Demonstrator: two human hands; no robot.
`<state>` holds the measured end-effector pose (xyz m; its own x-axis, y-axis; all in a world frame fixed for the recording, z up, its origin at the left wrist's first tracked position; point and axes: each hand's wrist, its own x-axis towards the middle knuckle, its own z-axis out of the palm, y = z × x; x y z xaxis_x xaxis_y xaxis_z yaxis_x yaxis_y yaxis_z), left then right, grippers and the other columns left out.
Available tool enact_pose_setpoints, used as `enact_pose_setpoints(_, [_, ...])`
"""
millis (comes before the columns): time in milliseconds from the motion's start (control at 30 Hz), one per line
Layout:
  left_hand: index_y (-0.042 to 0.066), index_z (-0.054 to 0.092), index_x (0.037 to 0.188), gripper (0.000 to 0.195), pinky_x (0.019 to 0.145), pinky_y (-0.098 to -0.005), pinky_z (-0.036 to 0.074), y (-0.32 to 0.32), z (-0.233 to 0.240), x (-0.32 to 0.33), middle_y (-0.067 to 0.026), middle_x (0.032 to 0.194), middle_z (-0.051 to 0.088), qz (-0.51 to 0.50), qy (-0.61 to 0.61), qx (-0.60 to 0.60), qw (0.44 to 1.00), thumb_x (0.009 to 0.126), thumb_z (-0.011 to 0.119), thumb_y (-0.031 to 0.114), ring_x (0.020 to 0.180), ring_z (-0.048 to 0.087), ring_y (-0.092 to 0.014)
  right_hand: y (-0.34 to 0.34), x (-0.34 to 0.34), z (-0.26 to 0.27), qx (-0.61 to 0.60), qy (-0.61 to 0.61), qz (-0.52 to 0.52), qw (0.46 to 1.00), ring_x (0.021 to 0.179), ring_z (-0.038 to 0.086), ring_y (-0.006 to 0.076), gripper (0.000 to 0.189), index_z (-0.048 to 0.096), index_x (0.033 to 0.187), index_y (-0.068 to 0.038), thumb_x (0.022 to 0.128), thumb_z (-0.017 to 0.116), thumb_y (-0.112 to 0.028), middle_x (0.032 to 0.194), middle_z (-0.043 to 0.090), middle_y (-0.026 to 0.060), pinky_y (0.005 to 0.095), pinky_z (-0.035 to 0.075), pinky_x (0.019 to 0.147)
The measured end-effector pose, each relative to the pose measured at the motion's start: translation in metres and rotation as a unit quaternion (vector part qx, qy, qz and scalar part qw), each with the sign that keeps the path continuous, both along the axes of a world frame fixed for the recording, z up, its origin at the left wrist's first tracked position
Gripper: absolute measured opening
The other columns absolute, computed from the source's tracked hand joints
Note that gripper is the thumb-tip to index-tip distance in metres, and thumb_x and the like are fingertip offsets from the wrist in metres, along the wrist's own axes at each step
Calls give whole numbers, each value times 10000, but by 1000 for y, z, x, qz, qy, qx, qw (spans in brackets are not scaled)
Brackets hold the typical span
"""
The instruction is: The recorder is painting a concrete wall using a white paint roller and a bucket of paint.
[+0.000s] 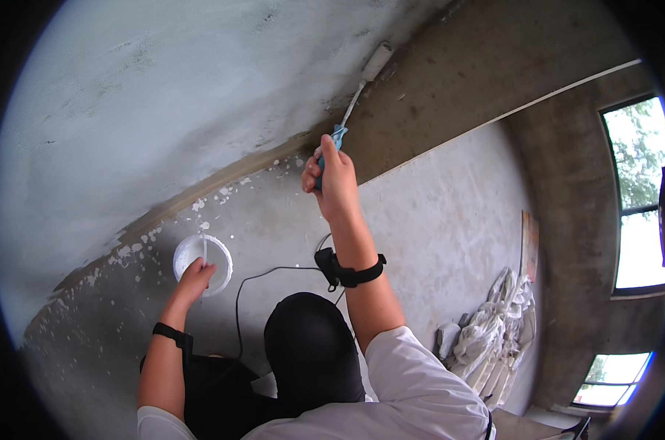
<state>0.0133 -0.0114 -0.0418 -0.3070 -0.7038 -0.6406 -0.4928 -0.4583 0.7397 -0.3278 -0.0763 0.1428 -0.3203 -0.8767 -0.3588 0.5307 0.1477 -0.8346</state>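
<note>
My right hand [336,173] is raised and closed around the blue handle of a small paint roller [377,61]. The roller's pale sleeve rests at the corner where the white-painted wall [145,93] meets a bare brown-grey wall [475,71]; whether it presses on the surface I cannot tell. Lower down, my left hand [196,279] grips the bail handle of a white plastic bucket [225,258]. White paint coats the bucket's inside; its bottom is partly hidden by the hand. Both wrists wear black straps.
White paint drops spatter the concrete floor [288,220] along the painted wall's unpainted base strip [217,181]. A dark cable [241,291] curves across the floor. Crumpled plastic sheeting [492,324] lies at the right, near a leaning board [529,247]. Windows [637,192] open the far wall.
</note>
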Motion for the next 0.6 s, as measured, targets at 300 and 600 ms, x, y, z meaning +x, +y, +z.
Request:
enact_pose_setpoints(300, [48,500,828,295,560,-302,417,2,1,4,-19,683,499,15,7,23,1000,931,611,301,586,492,-118,-12,6,6,-2,4,-16,1000,508,440,147,354,433,833,-99,1002,544,-389,628,422,13,309,356,467])
enact_pose_setpoints(600, [43,509,835,310,563,-306,427,0,0,2,-23,676,509,-11,-21,4,1000,925,608,322,583,502,-121,-2,8,11,-8,5,2,1000,481,440,167,351,432,843,-93,1007,533,-387,622,410,20,324,354,462])
